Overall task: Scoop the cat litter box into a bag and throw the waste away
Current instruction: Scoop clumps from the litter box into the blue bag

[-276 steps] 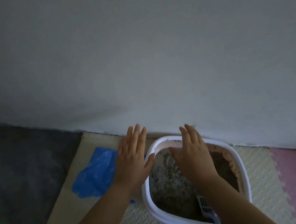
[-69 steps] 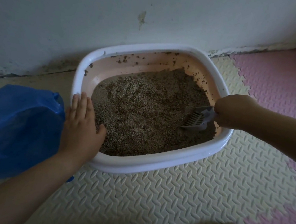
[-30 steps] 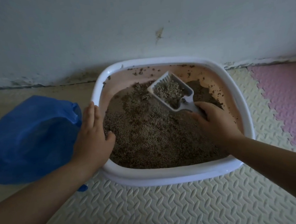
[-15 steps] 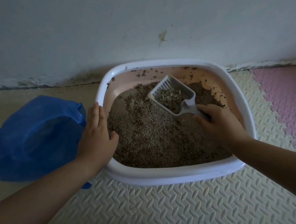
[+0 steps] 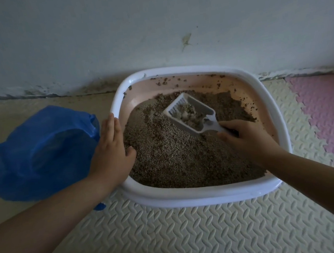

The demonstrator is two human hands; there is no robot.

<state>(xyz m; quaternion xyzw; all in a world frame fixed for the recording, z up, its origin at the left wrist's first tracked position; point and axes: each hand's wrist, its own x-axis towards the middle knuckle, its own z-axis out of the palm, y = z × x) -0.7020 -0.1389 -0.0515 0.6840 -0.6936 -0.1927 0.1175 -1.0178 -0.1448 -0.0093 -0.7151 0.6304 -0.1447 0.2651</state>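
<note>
A person's right hand (image 5: 247,139) grips the handle of a slotted white litter scoop (image 5: 191,111), held above the granules with a small load of clumps in its bowl. The left hand (image 5: 111,152) lies flat, fingers straight, on the left rim of the white litter box (image 5: 189,199), which sits against the wall. A blue plastic bag (image 5: 42,152) rests just beside the box. The scooping step appears under way; next, the load likely needs carrying leftward, level, into the bag's mouth.
</note>
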